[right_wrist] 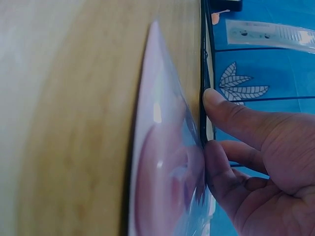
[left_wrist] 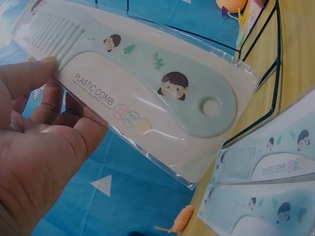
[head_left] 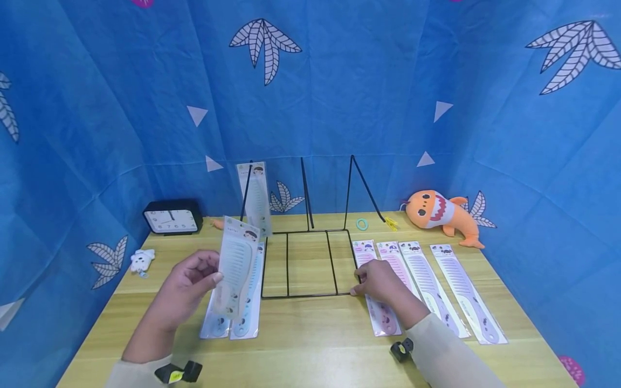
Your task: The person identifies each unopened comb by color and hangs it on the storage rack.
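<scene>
My left hand [head_left: 186, 283] pinches a pale green plastic comb [head_left: 236, 264] in a clear packet, raised and tilted left of the black wire rack [head_left: 310, 295]. In the left wrist view the thumb lies across the packet at the teeth end of the comb [left_wrist: 172, 93]. Another packaged comb [head_left: 257, 199] stands upright at the rack's back left. My right hand [head_left: 383, 280] grips the rack's front right corner; the right wrist view shows its thumb and fingers at the wire [right_wrist: 203, 73]. Two packaged light-blue combs [head_left: 246, 323] lie flat below the raised one, partly hidden by it.
Packaged pink combs [head_left: 388, 320] and purple combs [head_left: 468, 291] lie in a row at right, one partly under my right hand. Behind them are an orange plush shark [head_left: 453, 218] and a teal ring [head_left: 361, 224]. A black clock [head_left: 172, 220] and white plush [head_left: 142, 261] sit at left.
</scene>
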{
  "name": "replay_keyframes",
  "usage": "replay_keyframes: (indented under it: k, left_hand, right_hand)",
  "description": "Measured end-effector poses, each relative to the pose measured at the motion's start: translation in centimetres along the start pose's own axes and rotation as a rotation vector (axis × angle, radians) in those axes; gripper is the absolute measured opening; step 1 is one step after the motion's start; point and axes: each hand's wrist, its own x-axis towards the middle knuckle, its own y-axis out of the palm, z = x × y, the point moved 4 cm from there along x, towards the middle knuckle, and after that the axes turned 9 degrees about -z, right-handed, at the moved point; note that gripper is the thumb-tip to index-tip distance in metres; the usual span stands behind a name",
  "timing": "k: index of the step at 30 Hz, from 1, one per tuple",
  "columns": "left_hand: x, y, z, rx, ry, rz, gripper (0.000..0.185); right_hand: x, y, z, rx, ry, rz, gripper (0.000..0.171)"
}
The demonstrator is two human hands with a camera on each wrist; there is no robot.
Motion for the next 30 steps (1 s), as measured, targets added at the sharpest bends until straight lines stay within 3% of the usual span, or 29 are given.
replay_keyframes:
  k: [12, 18, 24, 30]
  left_hand:
    - [-0.5, -0.4, 0.8, -0.019, -0.005, 0.008, 0.020]
    - [-0.6, -0.7, 1.0, -0.012, -0.018, 0.010, 0.021]
    - [-0.7, -0.7, 1.1, -0.013, -0.037, 0.020, 0.021]
    - [-0.6, -1.0, 1.0, 0.007, -0.033, 0.035, 0.020]
  right_hand:
    - [0.0, 0.0, 0.0, 0.002, 0.002, -0.001, 0.040]
    - [0.1, 0.0, -0.1, 0.007, 0.024, 0.008, 0.025]
    - [0.1, 0.0, -0.2, 0.007, 0.037, 0.016, 0.022]
    - [0.1, 0.0, -0.4, 0.006, 0.056, 0.014, 0.035]
